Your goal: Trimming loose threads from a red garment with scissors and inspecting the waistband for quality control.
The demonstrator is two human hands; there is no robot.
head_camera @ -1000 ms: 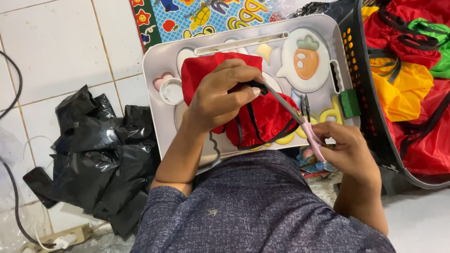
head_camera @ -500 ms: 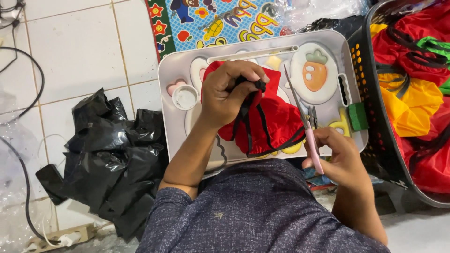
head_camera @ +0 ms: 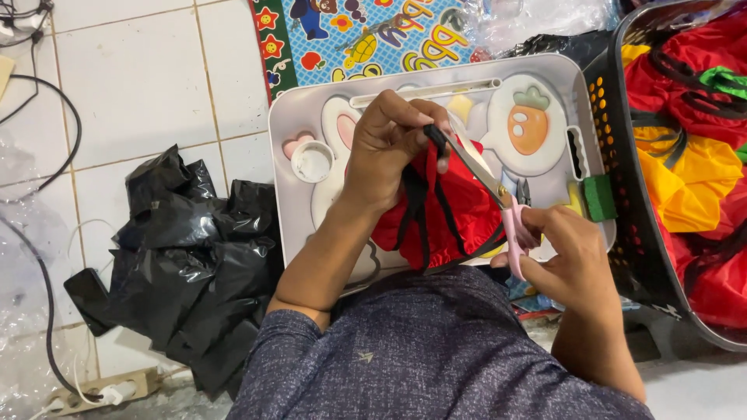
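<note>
Red fabric (head_camera: 459, 214) with black straps lay mid-trim at frame centre, left hand (head_camera: 389, 148) pinching a strap taut, right hand (head_camera: 572, 249) gripping pink-handled scissors (head_camera: 498, 198), a careful snip seemingly due.

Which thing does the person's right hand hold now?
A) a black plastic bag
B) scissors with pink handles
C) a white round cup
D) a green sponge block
B: the right hand grips the pink-handled scissors, whose blades reach up to the black strap that the left hand pinches above the red fabric piece.
</note>
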